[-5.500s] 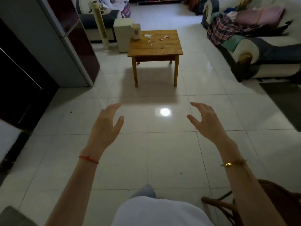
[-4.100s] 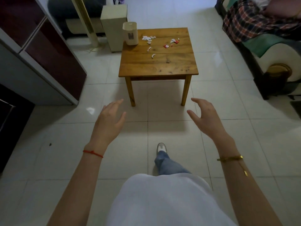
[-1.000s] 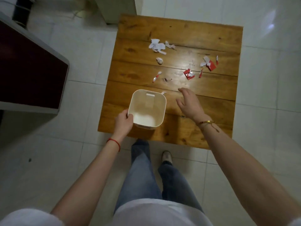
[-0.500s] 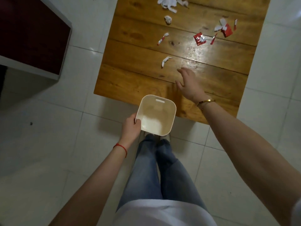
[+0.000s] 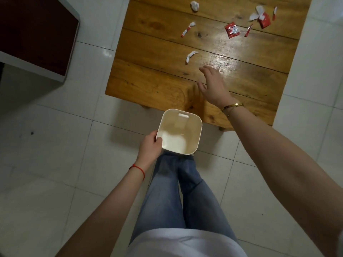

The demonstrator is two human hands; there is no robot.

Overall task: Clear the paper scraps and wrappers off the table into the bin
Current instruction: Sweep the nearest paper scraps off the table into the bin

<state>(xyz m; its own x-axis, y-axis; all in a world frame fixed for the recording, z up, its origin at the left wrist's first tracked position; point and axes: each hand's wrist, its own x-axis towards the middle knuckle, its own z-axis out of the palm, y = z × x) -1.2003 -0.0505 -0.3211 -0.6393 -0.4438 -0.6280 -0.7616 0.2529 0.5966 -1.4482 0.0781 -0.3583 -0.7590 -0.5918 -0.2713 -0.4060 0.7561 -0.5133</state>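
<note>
My left hand (image 5: 151, 145) grips the rim of a cream square bin (image 5: 195, 136), held just off the near edge of the wooden table (image 5: 148, 80), above the floor by my legs. The bin looks empty inside. My right hand (image 5: 213, 86) hovers open over the table's near part, fingers spread, holding nothing. A white paper scrap (image 5: 190, 56) lies just beyond its fingertips. Farther off lie a red-and-white strip (image 5: 187, 29), a crumpled white scrap (image 5: 194, 5), a red wrapper (image 5: 231, 30) and more red and white pieces (image 5: 261, 15).
A dark red cabinet with a pale edge (image 5: 37, 38) stands left of the table. White floor tiles (image 5: 55, 164) surround the table. My jeans-clad legs (image 5: 176, 191) are right under the bin.
The bin has come off the table top and now hangs lower, in front of the table's near edge. My right hand stays over the table with its fingers apart.
</note>
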